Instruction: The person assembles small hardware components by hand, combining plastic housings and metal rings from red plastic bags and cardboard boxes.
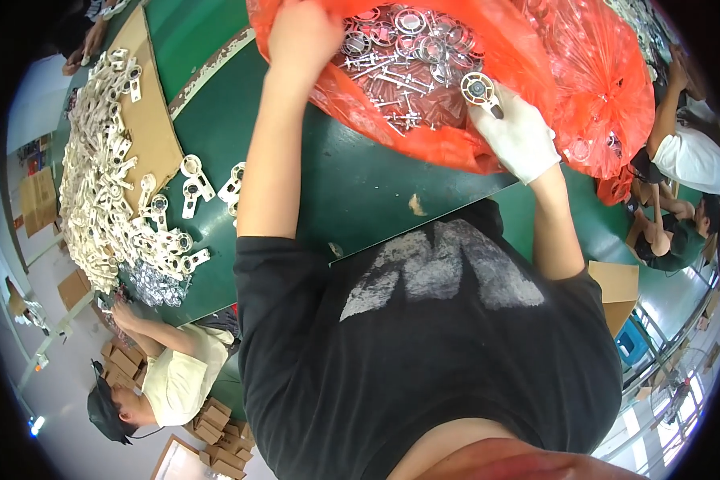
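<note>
A large red plastic bag (424, 152) lies spread and gaping on the green table, with shiny round metal-like rings (410, 22) and thin cross-shaped pieces (404, 78) inside. My right hand (516, 136), in a white glove, is over the bag's right side. In its fingers is a cream plastic part with a round ringed head and short dark-tipped arm (478, 88). My bare left hand (304, 36) is at the bag's upper left edge; its fingers are blurred and partly hidden, so whether they grip the plastic does not show.
Left of my forearm, a big heap of cream parts (96, 172) covers cardboard (148, 104); a few loose ones (194, 188) lie nearer me. Beside the heap are clear-wrapped pieces (158, 284). Another red bag (608, 80) bulges at right. Co-workers sit around the table (360, 188).
</note>
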Motion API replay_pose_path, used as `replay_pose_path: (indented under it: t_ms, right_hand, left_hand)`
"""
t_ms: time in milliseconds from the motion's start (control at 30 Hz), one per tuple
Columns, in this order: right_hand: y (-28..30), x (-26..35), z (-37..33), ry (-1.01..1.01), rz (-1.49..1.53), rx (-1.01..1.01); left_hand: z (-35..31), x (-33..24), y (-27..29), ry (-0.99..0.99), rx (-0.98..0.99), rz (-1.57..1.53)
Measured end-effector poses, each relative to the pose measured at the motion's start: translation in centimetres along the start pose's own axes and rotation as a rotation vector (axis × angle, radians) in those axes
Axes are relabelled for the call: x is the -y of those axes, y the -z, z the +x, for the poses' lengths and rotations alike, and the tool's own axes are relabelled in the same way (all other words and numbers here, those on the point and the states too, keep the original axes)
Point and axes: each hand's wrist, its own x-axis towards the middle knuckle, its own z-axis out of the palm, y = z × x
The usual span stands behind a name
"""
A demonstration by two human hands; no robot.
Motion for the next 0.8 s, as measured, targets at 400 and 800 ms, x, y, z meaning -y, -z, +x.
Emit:
replay_pose_path:
  t_ms: [400, 800]
  right_hand:
    - [0.4, 3.3, -1.5, 0.203, 0.193, 0.003]
    - [-1.3, 3.7, -1.7, 0.197, 0.224, 0.094]
  left_hand:
    - [-8.9, -2.2, 0.3, -0.187, 0.12, -0.265]
    - [-13.0, -4.6, 4.0, 0.45, 0.065, -1.334]
